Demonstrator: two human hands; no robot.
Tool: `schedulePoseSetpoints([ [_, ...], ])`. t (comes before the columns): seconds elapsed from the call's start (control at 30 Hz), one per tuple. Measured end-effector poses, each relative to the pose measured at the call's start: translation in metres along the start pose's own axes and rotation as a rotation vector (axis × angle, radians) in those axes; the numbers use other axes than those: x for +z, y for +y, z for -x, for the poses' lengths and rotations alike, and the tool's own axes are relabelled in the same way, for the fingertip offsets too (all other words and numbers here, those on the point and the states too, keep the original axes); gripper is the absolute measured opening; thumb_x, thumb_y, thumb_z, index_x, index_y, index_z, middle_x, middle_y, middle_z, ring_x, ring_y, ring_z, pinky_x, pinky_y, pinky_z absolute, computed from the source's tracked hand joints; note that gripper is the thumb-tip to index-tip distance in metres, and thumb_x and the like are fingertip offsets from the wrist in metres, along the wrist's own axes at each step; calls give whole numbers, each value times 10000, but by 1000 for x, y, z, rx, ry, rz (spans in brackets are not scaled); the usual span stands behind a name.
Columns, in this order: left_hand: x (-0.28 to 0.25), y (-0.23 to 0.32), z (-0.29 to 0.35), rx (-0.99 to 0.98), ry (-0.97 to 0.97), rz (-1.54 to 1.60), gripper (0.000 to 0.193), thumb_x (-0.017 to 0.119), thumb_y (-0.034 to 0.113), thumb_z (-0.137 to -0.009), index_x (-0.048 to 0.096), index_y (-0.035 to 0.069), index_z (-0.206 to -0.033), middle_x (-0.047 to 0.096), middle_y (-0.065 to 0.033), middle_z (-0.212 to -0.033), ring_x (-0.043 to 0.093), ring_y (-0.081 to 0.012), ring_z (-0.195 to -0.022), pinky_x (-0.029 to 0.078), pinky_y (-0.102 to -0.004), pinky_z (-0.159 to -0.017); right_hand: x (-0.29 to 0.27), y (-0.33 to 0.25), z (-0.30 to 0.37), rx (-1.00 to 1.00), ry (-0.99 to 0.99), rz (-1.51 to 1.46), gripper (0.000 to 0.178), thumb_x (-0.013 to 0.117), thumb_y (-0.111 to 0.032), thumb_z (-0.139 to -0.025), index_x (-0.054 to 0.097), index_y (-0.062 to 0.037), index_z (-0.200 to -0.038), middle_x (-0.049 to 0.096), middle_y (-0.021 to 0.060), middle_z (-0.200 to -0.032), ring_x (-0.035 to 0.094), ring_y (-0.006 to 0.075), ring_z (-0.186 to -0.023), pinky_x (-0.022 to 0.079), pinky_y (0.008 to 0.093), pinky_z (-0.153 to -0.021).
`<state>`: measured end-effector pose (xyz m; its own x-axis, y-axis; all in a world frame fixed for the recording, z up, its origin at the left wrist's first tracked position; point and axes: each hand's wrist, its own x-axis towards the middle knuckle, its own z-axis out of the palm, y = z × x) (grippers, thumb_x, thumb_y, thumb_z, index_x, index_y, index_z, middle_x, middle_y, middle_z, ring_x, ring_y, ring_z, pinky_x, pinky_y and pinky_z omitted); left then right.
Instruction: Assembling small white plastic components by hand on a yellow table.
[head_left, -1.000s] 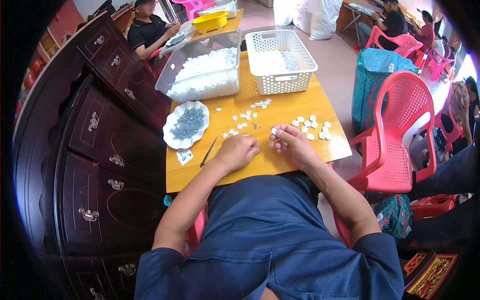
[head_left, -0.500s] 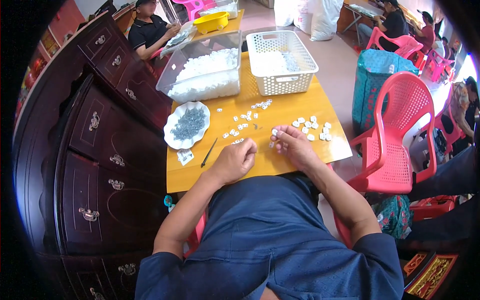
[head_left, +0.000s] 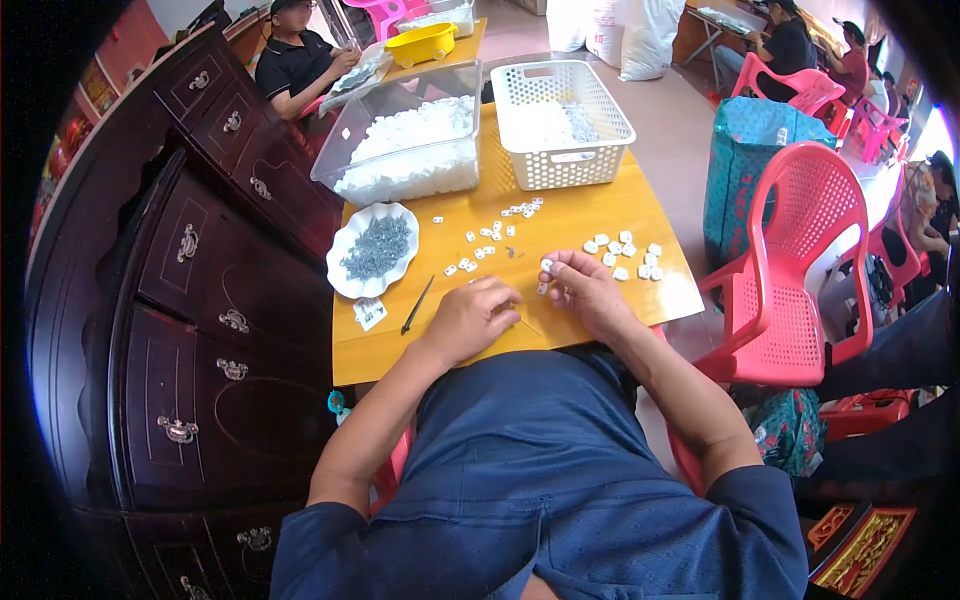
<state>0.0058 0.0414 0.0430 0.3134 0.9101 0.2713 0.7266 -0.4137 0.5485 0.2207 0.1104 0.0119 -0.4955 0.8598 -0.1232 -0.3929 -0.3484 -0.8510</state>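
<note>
A small white piece [head_left: 547,266] is pinched between the thumb and forefinger of the right hand [head_left: 587,290], above the near part of a yellow-brown table [head_left: 600,210]. A second white piece [head_left: 543,289] shows just under those fingers — whether it is held or lies on the tabletop, one cannot tell. The left hand [head_left: 472,318] is low over the near part of the table, its fingers loosely bent and the thumb apart from them; the fingertips of the two hands are apart.

Beyond the left hand lies a loose scatter of small white pieces [head_left: 487,233], with a few tiny dark bits [head_left: 510,252] beside it. A cluster of rounder white pieces [head_left: 621,250] lies just beyond and to the right of the right hand. Left of the left hand are a dark, slender pointed tool [head_left: 418,305] and a small printed paper [head_left: 369,313], near a scalloped white dish [head_left: 343,246] of gray parts [head_left: 378,248]. At the far end stand a clear bin [head_left: 340,150] heaped with white parts [head_left: 415,140] and a perforated white basket [head_left: 565,174].
</note>
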Motion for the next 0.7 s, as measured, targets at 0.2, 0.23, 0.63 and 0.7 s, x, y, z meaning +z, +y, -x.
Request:
schedulePoseSetpoints([
  [0.2,7,-7,-9,87,-136,-11,150,698,165,-855,700,57,-959,673,-107,-858,675,-292,-827,544,-394,-755,1,-2,0,9,-2,-4,150,586,-140,-1013,621,-52,-1130,673,36,-953,593,72,-737,499,199,-695],
  [0.23,8,-6,-10,124,-140,-62,125,685,161,-854,685,58,-924,666,-111,-845,673,-302,-816,544,-411,-742,1,-3,0,11,-5,-4,149,585,-139,-1013,620,-53,-1130,673,35,-954,593,73,-738,499,200,-696],
  [0.63,6,-8,-7,190,-124,-146,69,604,94,-848,561,44,-866,619,-145,-778,639,-362,-701,512,-453,-633,0,-1,0,7,2,39,148,569,-122,-1019,616,-42,-1134,672,42,-950,595,78,-750,495,202,-705],
  [0.7,4,-5,-2,153,-64,-90,69,609,89,-858,564,40,-877,613,-139,-751,633,-344,-668,506,-430,-617,1,-1,2,1,-5,36,148,574,-126,-1017,618,-43,-1131,672,37,-948,594,75,-749,493,201,-703],
])
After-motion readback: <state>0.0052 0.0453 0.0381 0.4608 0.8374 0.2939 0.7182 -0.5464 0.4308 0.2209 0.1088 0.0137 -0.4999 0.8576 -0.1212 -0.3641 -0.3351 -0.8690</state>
